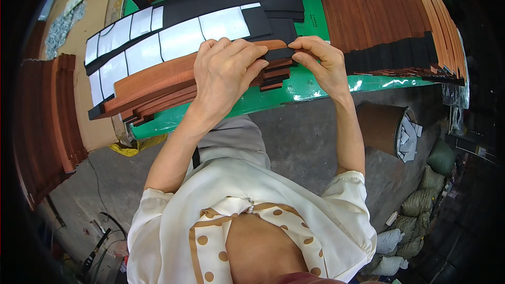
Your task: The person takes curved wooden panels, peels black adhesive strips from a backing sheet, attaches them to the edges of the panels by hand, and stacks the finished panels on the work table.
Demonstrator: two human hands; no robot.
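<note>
A long reddish-brown wooden slat (158, 80) lies across a stack of similar slats, with a black piece at each end. My left hand (223, 71) is closed over the slat, its thumb and forefinger beside the black strip (279, 53) at the right end. My right hand (322, 63) pinches the outer tip of that strip between thumb and forefinger. Behind the slat lie black sheets (273, 0) and black pieces with glossy white faces (181, 37). My left palm and the underside of the strip are hidden.
The slats rest on a green-covered table (310, 88). Many black-ended slats (376, 16) are stacked at the right, with another stack (47, 126) at the left by cardboard (97, 110). A brown bin (381, 126) of white scraps and several sacks (418, 202) stand on the floor.
</note>
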